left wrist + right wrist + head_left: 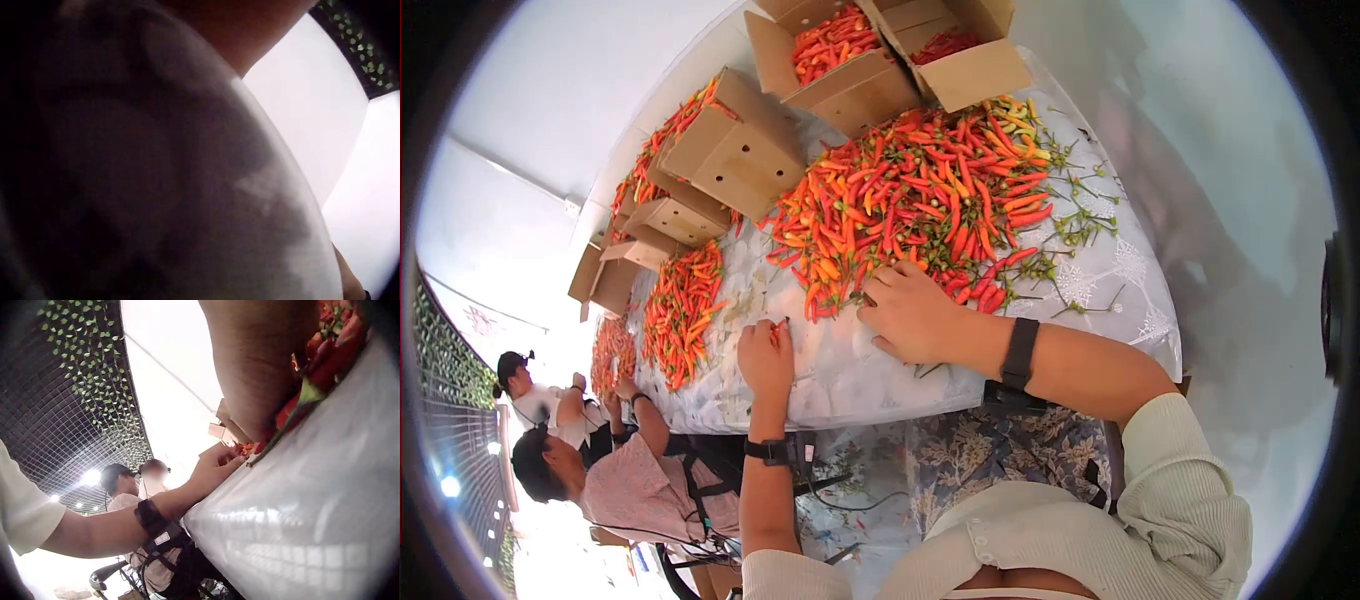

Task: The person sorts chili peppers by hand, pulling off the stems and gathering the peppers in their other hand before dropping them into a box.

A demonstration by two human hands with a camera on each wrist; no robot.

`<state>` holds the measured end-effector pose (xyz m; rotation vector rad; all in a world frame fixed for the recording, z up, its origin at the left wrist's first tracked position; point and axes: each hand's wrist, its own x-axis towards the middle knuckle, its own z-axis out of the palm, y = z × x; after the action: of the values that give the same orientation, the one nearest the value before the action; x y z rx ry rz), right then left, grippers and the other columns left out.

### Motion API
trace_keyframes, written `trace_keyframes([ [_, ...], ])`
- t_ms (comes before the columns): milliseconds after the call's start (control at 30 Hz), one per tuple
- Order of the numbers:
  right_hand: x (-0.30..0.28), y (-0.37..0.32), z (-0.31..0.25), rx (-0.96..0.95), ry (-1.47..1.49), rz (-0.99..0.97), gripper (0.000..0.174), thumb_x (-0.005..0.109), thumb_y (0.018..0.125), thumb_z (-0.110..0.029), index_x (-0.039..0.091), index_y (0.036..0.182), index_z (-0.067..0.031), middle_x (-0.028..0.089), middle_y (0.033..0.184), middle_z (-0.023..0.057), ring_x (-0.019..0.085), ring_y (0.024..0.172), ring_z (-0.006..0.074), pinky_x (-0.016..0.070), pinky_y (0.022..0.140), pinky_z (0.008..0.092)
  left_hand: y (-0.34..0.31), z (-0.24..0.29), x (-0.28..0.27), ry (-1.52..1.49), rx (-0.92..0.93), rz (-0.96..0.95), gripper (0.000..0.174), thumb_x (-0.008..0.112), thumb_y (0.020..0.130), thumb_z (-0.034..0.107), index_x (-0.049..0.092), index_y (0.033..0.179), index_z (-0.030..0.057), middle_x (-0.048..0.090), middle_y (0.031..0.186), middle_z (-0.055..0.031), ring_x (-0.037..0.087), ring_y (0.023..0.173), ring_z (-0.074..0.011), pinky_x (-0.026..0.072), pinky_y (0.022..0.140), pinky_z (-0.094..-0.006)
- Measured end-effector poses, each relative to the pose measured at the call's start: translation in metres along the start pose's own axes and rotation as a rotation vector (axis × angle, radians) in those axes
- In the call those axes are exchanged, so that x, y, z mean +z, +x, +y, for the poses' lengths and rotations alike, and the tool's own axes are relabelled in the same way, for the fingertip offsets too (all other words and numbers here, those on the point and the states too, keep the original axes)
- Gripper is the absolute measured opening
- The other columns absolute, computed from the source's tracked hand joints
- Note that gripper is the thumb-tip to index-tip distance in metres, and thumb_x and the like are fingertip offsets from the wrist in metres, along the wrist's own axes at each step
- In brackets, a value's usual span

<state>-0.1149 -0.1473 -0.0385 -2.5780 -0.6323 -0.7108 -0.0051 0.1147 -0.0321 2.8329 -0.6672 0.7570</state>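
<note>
Left hand (765,360) is curling its fingers around a red chilli (776,336), well left of the right hand, over the worktop (830,385). Right hand (915,318) is bending its fingers at the near edge of the main pile (900,200); can't tell if it's pinching anything, fingertips are mostly hiding.

Risks, my read:
- Chillies are lying loose and heaped just beyond the right hand. Pulling one from low down could be making neighbours slide toward it.
- Cover is looking slick, so anything dropped near the left hand could be skidding off the near edge.
- Loose green stems (1090,222) are lying right of the pile, beyond the right hand. A wide sweep could be mixing them in with the fruit.
- Right wrist strap (1020,352) is sitting near the worktop edge; reaching low could be snagging it on the cover.
- Tight left fingers could be bruising the chilli; a loose grip could be dropping it.

Left wrist view is too dark for checking that grip.
</note>
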Motion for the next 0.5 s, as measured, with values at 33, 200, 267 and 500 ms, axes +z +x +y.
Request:
trace_keyframes([
  [33, 0.001, 0.001, 0.001, 0.011, -0.014, 0.009, 0.030, 0.074, 0.069, -0.026, 0.066, 0.092, -0.0070, 0.056, 0.104, 0.0104, 0.049, 0.108, 0.0281, 0.0386, 0.092, 0.0434, 0.001, 0.001, 0.000, -0.010, 0.034, -0.006, 0.018, 0.063, 0.086, 0.023, 0.062, 0.088, 0.0048, 0.057, 0.081, -0.0158, 0.057, 0.077, -0.0351, 0.0445, 0.067, -0.0464],
  [200, -0.001, 0.000, 0.004, 0.045, 0.047, 0.026, 0.030, 0.076, 0.068, -0.026, 0.067, 0.089, -0.0066, 0.056, 0.103, 0.0097, 0.049, 0.107, 0.0278, 0.0390, 0.091, 0.0427, 0.014, 0.004, 0.003, -0.048, 0.144, -0.053, 0.016, 0.065, 0.086, 0.020, 0.062, 0.084, 0.0043, 0.057, 0.077, -0.0146, 0.057, 0.070, -0.0347, 0.0445, 0.062, -0.0453],
  [267, -0.003, 0.000, 0.005, 0.043, 0.067, 0.038, 0.029, 0.076, 0.068, -0.026, 0.067, 0.089, -0.0066, 0.055, 0.102, 0.0097, 0.050, 0.107, 0.0278, 0.0391, 0.090, 0.0425, 0.021, 0.000, 0.006, -0.043, 0.177, -0.090, 0.017, 0.065, 0.085, 0.020, 0.062, 0.084, 0.0035, 0.057, 0.075, -0.0142, 0.056, 0.068, -0.0350, 0.0445, 0.061, -0.0441],
  [500, -0.012, 0.004, 0.009, 0.089, 0.188, 0.122, 0.030, 0.074, 0.071, -0.024, 0.066, 0.095, -0.0080, 0.057, 0.104, 0.0106, 0.053, 0.102, 0.0296, 0.0409, 0.088, 0.0436, 0.049, 0.007, 0.004, -0.377, 0.054, -0.304, 0.024, 0.065, 0.090, 0.024, 0.060, 0.080, 0.0028, 0.054, 0.061, -0.0042, 0.048, 0.048, -0.0157, 0.0386, 0.047, -0.0311],
])
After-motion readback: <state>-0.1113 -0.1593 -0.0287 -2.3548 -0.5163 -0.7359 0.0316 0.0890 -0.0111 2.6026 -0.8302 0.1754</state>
